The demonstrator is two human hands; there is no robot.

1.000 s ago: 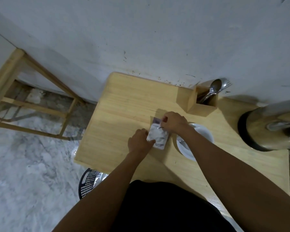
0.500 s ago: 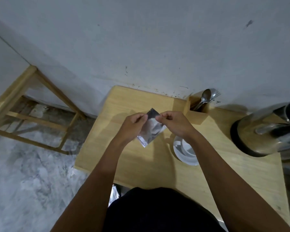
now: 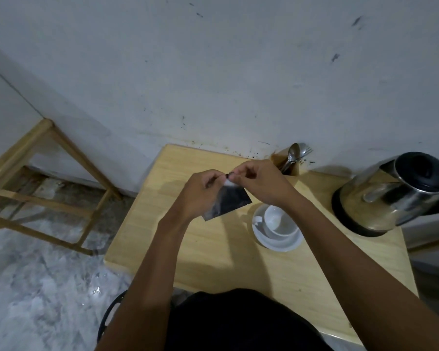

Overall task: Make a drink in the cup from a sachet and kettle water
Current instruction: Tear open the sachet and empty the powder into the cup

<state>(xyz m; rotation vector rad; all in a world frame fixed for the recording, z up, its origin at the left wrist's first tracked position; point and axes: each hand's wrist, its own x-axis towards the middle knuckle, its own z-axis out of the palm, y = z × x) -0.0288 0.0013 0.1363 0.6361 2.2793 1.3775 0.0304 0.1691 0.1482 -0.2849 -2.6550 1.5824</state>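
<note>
A dark foil sachet (image 3: 229,201) hangs in the air above the wooden table (image 3: 213,249). My left hand (image 3: 200,191) and my right hand (image 3: 258,183) both pinch its top edge, fingertips close together. To the right and below stands a white cup (image 3: 280,220) on a white saucer (image 3: 276,243); the cup looks empty. A steel kettle (image 3: 390,196) with a black lid and base sits at the table's right end, tilted in this wide view.
A wooden holder (image 3: 289,165) with a spoon and a fork stands against the wall behind my right hand. A wooden frame (image 3: 49,173) is on the floor to the left. A black mesh basket (image 3: 109,315) lies below the table's near-left corner.
Both hands have lifted the sachet off the table and raised it higher. Their fingertips have come together at its top edge.
</note>
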